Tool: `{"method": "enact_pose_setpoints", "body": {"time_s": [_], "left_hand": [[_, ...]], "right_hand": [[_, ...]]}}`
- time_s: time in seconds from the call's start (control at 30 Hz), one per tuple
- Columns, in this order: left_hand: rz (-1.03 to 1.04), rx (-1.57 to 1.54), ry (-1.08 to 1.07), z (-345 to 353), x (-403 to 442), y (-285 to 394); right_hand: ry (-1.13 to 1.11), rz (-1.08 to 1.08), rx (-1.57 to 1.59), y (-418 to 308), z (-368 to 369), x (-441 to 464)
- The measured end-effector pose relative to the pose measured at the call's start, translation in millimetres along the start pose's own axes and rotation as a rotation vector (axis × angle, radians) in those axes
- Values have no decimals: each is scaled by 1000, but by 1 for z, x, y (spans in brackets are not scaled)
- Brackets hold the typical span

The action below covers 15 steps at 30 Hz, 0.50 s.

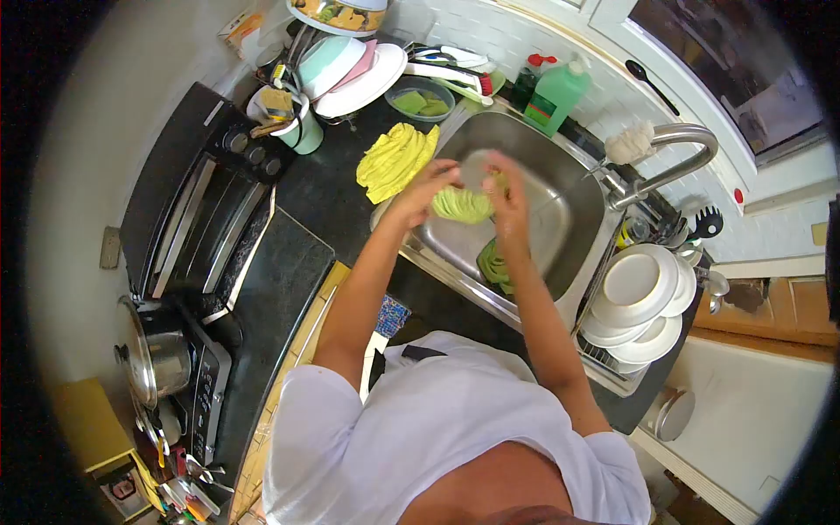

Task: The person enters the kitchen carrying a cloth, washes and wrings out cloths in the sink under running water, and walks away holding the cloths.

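Note:
Over the sink, a light green cloth hangs bunched and folded between my two hands. My left hand has its fingers curled at the cloth's left end. My right hand grips the other end, its fingertips smeared by motion. Below my right wrist, a darker green cloth lies crumpled in the steel sink, partly hidden by the forearm. A bright yellow cloth rests in folds on the black counter, just left of the sink and close to my left hand.
Behind the sink stand a green bottle and the curved faucet. White plates are stacked on the right rack. A bowl with green sponges sits at the back left. Further left are a toaster oven and a pot.

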<state>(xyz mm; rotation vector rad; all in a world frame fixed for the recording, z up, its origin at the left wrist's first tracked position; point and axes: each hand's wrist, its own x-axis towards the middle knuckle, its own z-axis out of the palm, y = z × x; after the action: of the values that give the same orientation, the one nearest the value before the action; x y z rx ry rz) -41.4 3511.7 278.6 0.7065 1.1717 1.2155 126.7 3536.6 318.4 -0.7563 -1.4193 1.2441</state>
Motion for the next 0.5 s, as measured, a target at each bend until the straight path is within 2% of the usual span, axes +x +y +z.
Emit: {"method": "enact_pose_setpoints", "body": {"time_s": [0.03, 0.13, 0.2, 0.23, 0.27, 0.3, 0.37, 0.43, 0.47, 0.5], "left_hand": [[15, -62, 43, 2, -7, 10], [115, -35, 190, -28, -28, 39], [120, 178, 244, -52, -46, 62], [139, 326, 216, -79, -47, 60], [48, 354, 171, -89, -55, 69], [-9, 585, 170, -114, -52, 64], [-211, 947, 367, -139, -52, 50], [-270, 1195, 515, -138, -50, 39], [-253, 1181, 520, -136, -49, 33], [-266, 1280, 557, -125, -48, 34]], "right_hand": [[71, 181, 250, 0, -11, 4], [-12, 417, 9, 52, -71, -4], [-326, 441, -674, 98, -111, -22], [-435, 462, -832, 122, -126, -36], [-546, 481, -988, 147, -136, -53], [-573, 466, -966, 181, -142, -71], [-628, 428, -926, 231, -150, -96], [-692, 413, -1108, 232, -136, -107], [-725, 407, -1200, 232, -132, -109], [-726, 436, -1145, 232, -133, -103]]}}
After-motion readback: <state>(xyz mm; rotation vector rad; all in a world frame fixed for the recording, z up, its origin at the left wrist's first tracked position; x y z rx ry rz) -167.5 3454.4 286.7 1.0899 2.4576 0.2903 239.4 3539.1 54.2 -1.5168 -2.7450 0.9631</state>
